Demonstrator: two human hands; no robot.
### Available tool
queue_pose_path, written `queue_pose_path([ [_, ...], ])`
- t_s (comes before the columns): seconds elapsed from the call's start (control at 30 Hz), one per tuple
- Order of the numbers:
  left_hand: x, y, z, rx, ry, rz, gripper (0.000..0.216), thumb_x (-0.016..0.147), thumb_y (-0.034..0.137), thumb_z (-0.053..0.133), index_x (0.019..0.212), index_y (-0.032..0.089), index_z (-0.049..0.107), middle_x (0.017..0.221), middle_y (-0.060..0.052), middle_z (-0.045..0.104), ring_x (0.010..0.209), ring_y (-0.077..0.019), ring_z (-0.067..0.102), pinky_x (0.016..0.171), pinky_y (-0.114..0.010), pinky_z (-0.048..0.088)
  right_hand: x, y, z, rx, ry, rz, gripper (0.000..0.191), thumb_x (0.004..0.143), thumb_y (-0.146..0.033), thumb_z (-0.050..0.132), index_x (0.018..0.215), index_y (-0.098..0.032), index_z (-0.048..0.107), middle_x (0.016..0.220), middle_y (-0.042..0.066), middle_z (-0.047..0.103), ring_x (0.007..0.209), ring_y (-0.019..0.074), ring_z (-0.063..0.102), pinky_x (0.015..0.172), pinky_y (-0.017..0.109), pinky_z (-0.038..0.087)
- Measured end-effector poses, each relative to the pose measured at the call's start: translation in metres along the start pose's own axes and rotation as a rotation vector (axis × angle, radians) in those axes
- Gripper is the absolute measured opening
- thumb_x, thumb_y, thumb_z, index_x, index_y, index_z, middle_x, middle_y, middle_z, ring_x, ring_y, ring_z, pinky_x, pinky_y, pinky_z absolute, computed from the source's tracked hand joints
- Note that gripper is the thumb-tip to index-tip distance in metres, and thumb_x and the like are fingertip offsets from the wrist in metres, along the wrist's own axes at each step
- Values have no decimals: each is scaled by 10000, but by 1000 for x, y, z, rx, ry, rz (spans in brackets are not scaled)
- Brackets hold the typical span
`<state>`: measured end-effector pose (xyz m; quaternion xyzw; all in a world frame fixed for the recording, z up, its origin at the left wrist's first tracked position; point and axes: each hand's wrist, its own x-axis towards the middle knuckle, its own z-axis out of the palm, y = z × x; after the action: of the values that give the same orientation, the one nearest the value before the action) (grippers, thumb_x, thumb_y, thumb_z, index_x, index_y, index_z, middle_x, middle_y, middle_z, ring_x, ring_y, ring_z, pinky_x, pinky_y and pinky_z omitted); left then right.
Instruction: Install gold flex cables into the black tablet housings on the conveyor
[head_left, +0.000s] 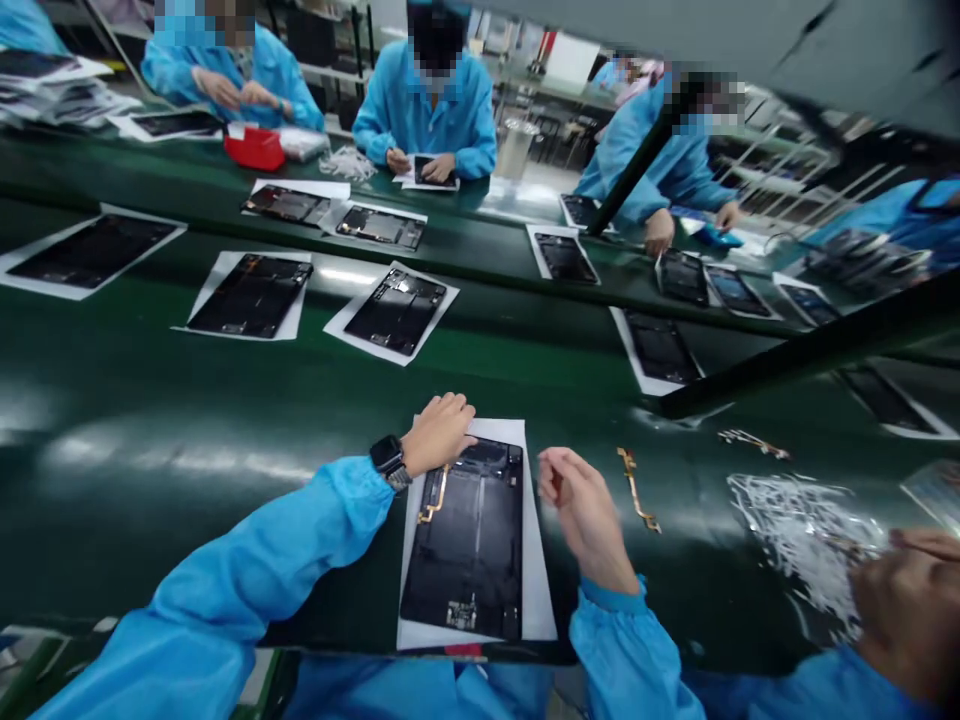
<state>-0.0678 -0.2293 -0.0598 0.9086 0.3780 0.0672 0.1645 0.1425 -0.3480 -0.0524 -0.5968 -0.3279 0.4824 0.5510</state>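
In front of me a black tablet housing [480, 540] lies on a sheet of white paper [538, 600]. A gold flex cable [442, 492] runs along its upper left side, and its upper end passes toward my left hand [441, 432]. That hand rests over the housing's top left corner, thumb apart from the fingers, fingertips partly hidden. Just off the housing's right edge, my right hand [581, 500] is raised with fingers curled together. Whether it pinches something small cannot be made out. Another flex cable [637, 492] lies on the table to its right.
A further flex cable [754, 442] and a heap of white strips [802, 530] lie at right, beside another person's blurred hand [911, 600]. A dark green post [795, 345] slants across the right. More tablet housings [397, 308] sit on papers beyond; co-workers sit opposite.
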Motion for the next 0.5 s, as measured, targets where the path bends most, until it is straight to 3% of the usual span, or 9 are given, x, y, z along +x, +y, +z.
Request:
queue_pose_path([
  [0.13, 17, -3, 2, 20, -67, 11, 129, 889, 279, 621, 855, 154, 621, 879, -69, 637, 884, -227, 599, 795, -325, 456, 43, -6, -93, -619, 274, -163, 385, 662, -513, 665, 792, -150, 660, 604, 32, 600, 531, 165, 506, 495, 282, 361],
  [0.23, 18, -6, 1, 55, -80, 20, 121, 914, 244, 570, 840, 161, 619, 933, -70, 639, 895, -209, 607, 758, -296, 462, 74, -2, -151, -894, 372, -29, 453, 559, -560, 617, 776, -166, 674, 542, 53, 610, 496, 224, 548, 474, 319, 358],
  [0.37, 58, -17, -15, 117, -56, -13, 107, 934, 220, 538, 929, 148, 617, 992, -98, 643, 955, -221, 611, 809, -318, 479, 92, 11, -180, -898, 307, 45, 423, 534, -599, 563, 695, -216, 644, 559, 68, 640, 552, 276, 613, 512, 361, 422],
  [0.5, 146, -40, -48, 179, -7, -88, 185, 971, 254, 513, 1041, 116, 616, 1042, -103, 634, 1019, -220, 604, 903, -392, 488, 94, 26, -190, -856, 266, 36, 380, 528, -619, 606, 683, -274, 643, 568, 52, 649, 581, 306, 646, 512, 390, 468],
])
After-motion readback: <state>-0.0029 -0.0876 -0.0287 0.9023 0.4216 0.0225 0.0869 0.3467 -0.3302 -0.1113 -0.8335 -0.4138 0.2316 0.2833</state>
